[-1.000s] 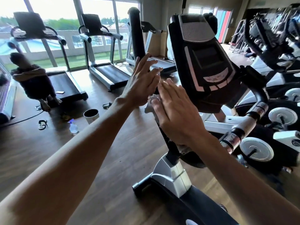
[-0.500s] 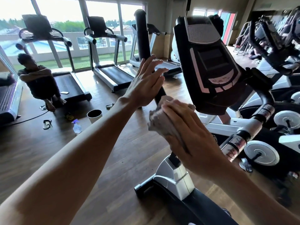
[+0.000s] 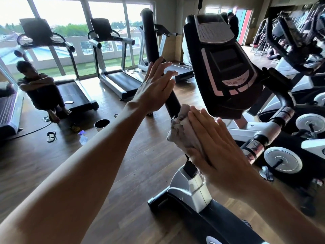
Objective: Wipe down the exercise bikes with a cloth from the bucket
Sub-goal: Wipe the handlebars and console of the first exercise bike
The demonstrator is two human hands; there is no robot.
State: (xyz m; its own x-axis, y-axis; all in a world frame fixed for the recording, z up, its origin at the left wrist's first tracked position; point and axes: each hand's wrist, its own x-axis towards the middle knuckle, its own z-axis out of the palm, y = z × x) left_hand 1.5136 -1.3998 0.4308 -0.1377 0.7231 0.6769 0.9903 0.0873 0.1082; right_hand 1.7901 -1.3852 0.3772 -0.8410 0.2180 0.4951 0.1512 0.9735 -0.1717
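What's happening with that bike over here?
A person is wiping an exercise bike in a gym. The right hand presses a bunched cloth against the bike's black upright post, just below the console. The left hand rests flat against the post higher up. A bucket and spray bottle stand on the floor behind.

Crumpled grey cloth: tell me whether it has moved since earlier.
Yes. The crumpled grey cloth has slid down the black bike post, away from the console.

Crumpled soft cloth [image 3: 182,131], glossy black plastic console [image 3: 226,67], matt black post [image 3: 151,41], wood-plank floor [image 3: 140,155]
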